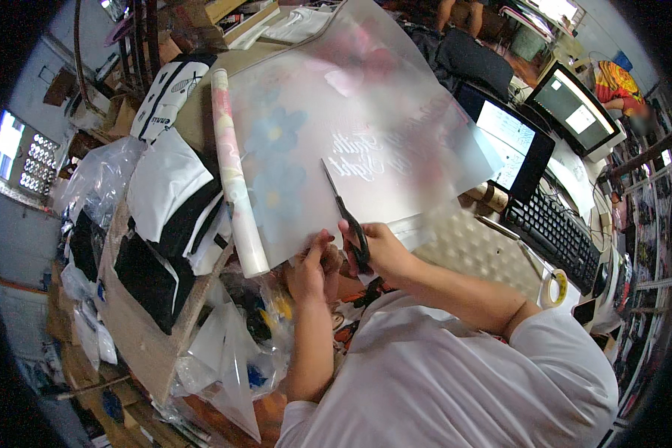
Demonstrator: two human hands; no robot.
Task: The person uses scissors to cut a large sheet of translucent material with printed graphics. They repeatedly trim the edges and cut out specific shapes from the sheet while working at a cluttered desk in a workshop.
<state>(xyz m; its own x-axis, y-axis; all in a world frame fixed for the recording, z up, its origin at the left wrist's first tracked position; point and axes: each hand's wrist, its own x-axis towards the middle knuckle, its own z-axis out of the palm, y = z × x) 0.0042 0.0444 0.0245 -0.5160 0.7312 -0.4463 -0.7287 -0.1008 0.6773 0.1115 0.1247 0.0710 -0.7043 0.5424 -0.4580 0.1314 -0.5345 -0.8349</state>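
A large translucent film sheet (306, 201) with pale blue and pink flower prints and white mirrored lettering spreads over the table. At its near edge, my left hand (311, 270) is closed, the fingers pinching the edge of the film. Just to the right, my right hand (382, 252) grips black-handled scissors (343, 207) by the handles. Their blades point away from me, over the sheet, and look nearly together. Along the sheet's left side lies a rolled-up length of printed film (233, 175).
Folded black and white garments (169, 175) are piled at the left, by clear plastic bags (101, 179). On the right are a keyboard (551, 233), a laptop screen (506, 142), a monitor (575, 110) and a yellow tape roll (553, 288). Another person (620, 86) is at the far right.
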